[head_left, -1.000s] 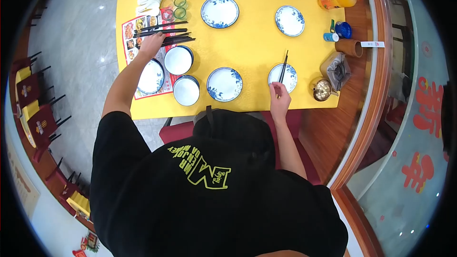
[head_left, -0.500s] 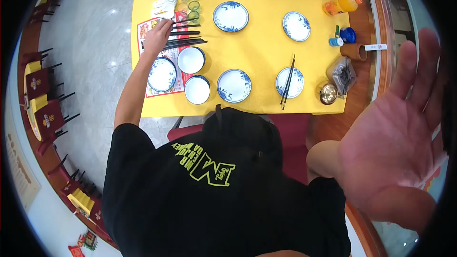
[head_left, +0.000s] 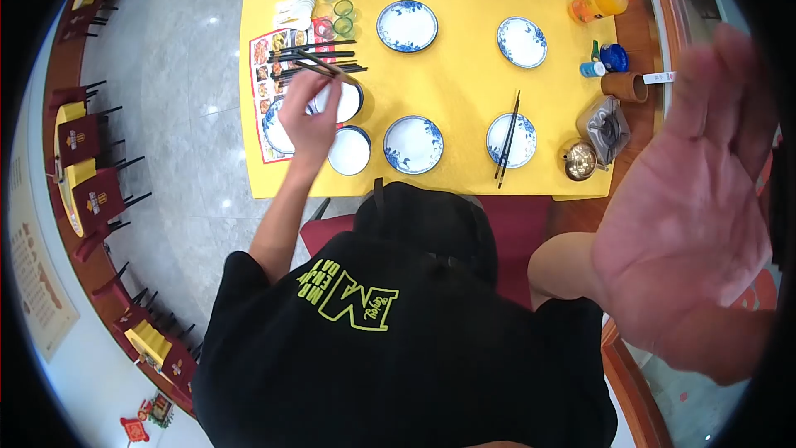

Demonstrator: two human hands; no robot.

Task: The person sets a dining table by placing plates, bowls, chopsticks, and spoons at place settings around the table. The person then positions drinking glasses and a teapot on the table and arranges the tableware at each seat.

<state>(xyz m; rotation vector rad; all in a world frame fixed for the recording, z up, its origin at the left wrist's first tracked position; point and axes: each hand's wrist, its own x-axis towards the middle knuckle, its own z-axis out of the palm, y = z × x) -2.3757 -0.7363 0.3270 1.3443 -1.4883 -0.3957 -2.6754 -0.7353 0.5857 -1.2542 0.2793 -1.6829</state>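
My left hand (head_left: 311,120) is closed in a pinch around a pair of dark chopsticks (head_left: 319,62), above the bowls and the printed menu sheet (head_left: 263,50). Beneath it, a white bowl with a dark blue outside (head_left: 342,99) and a blue-patterned plate (head_left: 275,126) are partly covered. A second bowl (head_left: 349,151) stands just nearer to me. More black chopsticks (head_left: 336,54) lie across the menu beyond my fingers. Raised close to the camera on the right, my right hand (head_left: 688,199) is open, palm showing and fingers stretched, holding nothing.
On the yellow table (head_left: 456,83) are blue-rimmed plates (head_left: 413,145), one (head_left: 519,149) with chopsticks across it. White spoons (head_left: 294,10) and green glasses (head_left: 342,8) sit at the far left. Along the right stand an orange bottle (head_left: 599,4), a brown cup (head_left: 623,87) and a shiny metal pot (head_left: 578,159).
My left hand has lifted chopsticks off the menu and come toward me and right, over the bowls. My right hand stays raised and open. The view has shifted slightly.
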